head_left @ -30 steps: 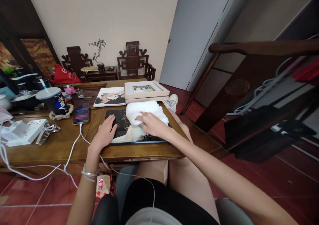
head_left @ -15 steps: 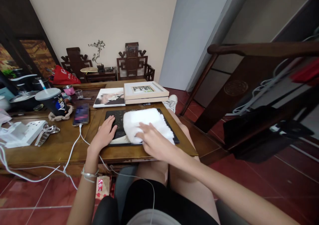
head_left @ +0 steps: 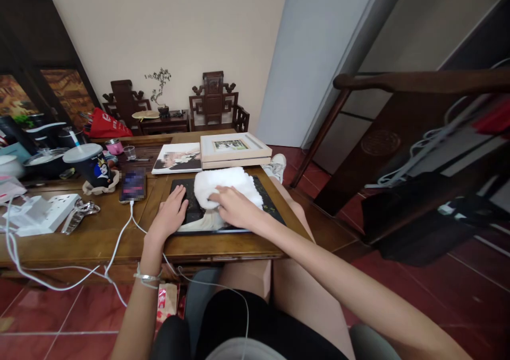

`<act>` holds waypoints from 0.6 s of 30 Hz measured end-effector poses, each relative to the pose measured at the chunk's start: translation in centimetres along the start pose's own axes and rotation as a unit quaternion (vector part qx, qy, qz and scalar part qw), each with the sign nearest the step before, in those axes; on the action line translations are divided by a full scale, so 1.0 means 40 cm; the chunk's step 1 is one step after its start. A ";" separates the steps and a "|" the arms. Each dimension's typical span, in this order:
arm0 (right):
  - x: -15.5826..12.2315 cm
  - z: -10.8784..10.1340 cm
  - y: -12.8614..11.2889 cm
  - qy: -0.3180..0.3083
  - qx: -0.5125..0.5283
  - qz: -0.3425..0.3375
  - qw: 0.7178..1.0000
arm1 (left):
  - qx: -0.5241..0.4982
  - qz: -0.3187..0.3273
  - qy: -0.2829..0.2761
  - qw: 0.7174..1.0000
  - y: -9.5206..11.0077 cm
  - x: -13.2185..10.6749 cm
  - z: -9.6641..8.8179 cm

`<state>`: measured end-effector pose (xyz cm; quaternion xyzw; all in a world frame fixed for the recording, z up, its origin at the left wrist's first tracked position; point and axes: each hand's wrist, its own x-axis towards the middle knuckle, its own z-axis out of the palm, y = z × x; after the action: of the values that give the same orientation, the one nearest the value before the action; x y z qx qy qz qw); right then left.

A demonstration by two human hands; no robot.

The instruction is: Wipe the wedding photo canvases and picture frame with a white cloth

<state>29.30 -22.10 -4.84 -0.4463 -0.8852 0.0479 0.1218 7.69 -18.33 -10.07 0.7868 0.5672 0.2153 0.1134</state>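
Note:
A dark, flat picture panel lies on the wooden table near its front edge, a pale shape showing on its lower part. My left hand rests flat on the panel's left edge, fingers stretched out. A folded, fluffy white towel covers the panel's upper middle. With fingers curled into the towel's near side, my right hand grips it against the surface; the fingertips are partly sunk in the cloth.
Behind the panel lie a white-edged photo print and stacked light frames. Further left are a phone on a white cable, a lidded cup and a power strip. A wooden chair stands to the right.
My right hand and the towel have moved away from me and slightly left, uncovering more of the panel's near and right parts. The left hand stays on the left edge.

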 end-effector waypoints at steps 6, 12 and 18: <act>0.145 -0.002 0.046 0.000 -0.020 0.048 0.999 | 0.000 0.006 0.010 1.000 -0.013 0.005 0.005; 0.077 0.021 -0.006 0.008 -0.029 0.022 0.999 | 0.001 0.008 0.005 1.000 -0.017 0.004 0.009; -0.131 0.020 -0.113 -0.016 0.014 -0.046 0.999 | -0.009 0.002 -0.005 1.000 -0.004 -0.002 0.000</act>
<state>28.59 -28.99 -5.66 -0.4026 -0.9060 0.0617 0.1155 7.53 -18.34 -10.14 0.7882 0.5629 0.2165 0.1224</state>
